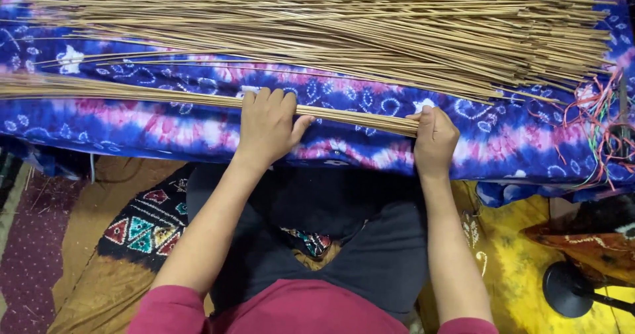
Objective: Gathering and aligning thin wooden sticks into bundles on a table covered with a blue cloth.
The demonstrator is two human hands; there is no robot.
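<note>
A thin bundle of pale straw-coloured sticks [132, 92] lies across a blue, pink and white tie-dyed cloth [165, 125]. My left hand [268, 125] rests palm-down on the bundle near its middle, fingers curled over the sticks. At the bundle's right end sits my right hand [433, 139], fingers closed around the stick tips. Behind both hands a large loose pile of the same sticks [331, 26] spreads over the cloth.
Red, green and orange threads [598, 125] trail at the cloth's right edge. A black round stand base [569, 289] sits on yellow cloth at lower right. Patterned mats cover the floor at lower left, beside my dark-clothed lap.
</note>
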